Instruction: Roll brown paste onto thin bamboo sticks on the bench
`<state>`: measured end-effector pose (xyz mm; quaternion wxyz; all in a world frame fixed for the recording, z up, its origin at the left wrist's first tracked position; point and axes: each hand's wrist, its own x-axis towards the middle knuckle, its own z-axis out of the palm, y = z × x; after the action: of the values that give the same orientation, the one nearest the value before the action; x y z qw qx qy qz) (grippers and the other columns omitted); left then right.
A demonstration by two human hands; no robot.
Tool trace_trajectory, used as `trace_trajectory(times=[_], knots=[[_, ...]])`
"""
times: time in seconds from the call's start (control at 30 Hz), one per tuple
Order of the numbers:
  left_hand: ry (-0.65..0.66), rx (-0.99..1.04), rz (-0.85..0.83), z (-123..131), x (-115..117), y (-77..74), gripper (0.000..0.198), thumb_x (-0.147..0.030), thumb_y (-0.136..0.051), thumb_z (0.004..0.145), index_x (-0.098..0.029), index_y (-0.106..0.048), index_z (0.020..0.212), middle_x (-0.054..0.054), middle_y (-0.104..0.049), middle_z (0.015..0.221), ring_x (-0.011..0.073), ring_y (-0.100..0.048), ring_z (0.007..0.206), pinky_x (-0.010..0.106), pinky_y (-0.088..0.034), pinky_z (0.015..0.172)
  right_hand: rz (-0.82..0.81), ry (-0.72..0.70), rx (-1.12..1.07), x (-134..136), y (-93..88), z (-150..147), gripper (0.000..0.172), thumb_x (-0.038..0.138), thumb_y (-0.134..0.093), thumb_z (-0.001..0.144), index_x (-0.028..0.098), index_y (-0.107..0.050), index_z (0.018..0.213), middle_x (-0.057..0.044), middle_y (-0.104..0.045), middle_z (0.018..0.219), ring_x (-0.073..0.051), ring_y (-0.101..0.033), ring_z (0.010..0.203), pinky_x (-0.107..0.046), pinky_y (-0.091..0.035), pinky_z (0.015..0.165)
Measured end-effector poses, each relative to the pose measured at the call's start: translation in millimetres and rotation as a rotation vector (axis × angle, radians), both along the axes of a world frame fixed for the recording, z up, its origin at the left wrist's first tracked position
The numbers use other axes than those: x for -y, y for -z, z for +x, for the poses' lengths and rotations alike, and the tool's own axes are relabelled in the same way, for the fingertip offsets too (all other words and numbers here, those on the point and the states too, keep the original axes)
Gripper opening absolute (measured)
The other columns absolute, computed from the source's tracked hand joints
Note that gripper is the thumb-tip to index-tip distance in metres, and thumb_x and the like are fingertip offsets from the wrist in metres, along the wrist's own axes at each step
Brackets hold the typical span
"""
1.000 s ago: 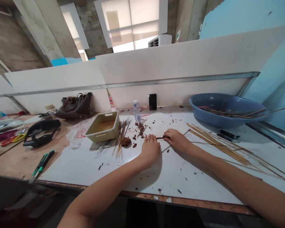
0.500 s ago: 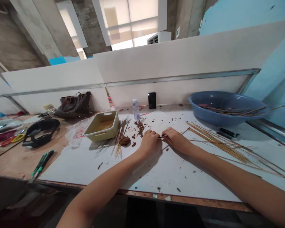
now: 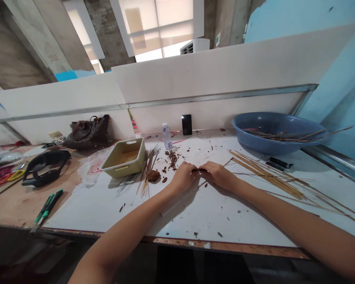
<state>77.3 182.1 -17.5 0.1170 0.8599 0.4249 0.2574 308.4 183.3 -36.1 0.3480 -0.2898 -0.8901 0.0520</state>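
Observation:
In the head view, my left hand (image 3: 183, 176) and my right hand (image 3: 215, 173) meet low over the white tabletop, fingers curled and closed. Both grip a thin dark brown piece (image 3: 197, 170), mostly hidden by the fingers. I cannot tell what it is made of. Just beyond my left hand lies a pile of brown crumbs (image 3: 172, 159). To its left sits a brown lump (image 3: 153, 176) beside a bundle of thin sticks (image 3: 144, 183). Right of my right hand lies another bundle of long tan sticks (image 3: 264, 173).
A yellow-green tub (image 3: 122, 170) with brownish contents stands left. A clear bottle (image 3: 167, 137) and a phone (image 3: 187, 125) stand at the back. A blue basin (image 3: 275, 146) holding sticks is at right. Cutters (image 3: 49, 205) with green-black handles lie near the front left edge.
My hands have drawn slightly closer together around the dark piece, and less of it shows. The view has shifted slightly; the other things lie as before.

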Motion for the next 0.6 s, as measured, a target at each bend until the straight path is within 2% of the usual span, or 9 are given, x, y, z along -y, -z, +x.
trace_trajectory(times=[0.2, 0.37, 0.6], knots=[[0.014, 0.002, -0.003, 0, -1, 1.2, 0.020, -0.017, -0.067, 0.103, -0.018, -0.087, 0.103, 0.009, -0.085, 0.098, 0.0284, -0.069, 0.096, 0.043, -0.054, 0.096, 0.090, -0.026, 0.051, 1, 1.3, 2, 0.026, 0.034, -0.053, 0.118, 0.019, -0.074, 0.120, -0.012, -0.079, 0.103, -0.028, -0.074, 0.094, -0.045, -0.063, 0.085], [0.047, 0.055, -0.001, 1, 1, -4.0, 0.020, -0.017, -0.069, 0.102, -0.020, -0.088, 0.099, 0.009, -0.085, 0.098, 0.0291, -0.069, 0.097, 0.043, -0.055, 0.096, 0.093, -0.054, 0.071, 2, -3.7, 2, 0.026, 0.031, -0.052, 0.117, 0.018, -0.074, 0.121, -0.012, -0.080, 0.104, -0.028, -0.073, 0.095, -0.046, -0.063, 0.085], [0.013, 0.024, -0.037, -2, -2, -3.7, 0.022, -0.019, -0.067, 0.103, -0.018, -0.088, 0.099, 0.010, -0.085, 0.097, 0.0289, -0.065, 0.095, 0.043, -0.053, 0.094, 0.077, -0.058, 0.088, 1, -8.2, 2, 0.026, 0.032, -0.052, 0.117, 0.020, -0.074, 0.121, -0.012, -0.080, 0.103, -0.028, -0.073, 0.092, -0.045, -0.063, 0.085]])
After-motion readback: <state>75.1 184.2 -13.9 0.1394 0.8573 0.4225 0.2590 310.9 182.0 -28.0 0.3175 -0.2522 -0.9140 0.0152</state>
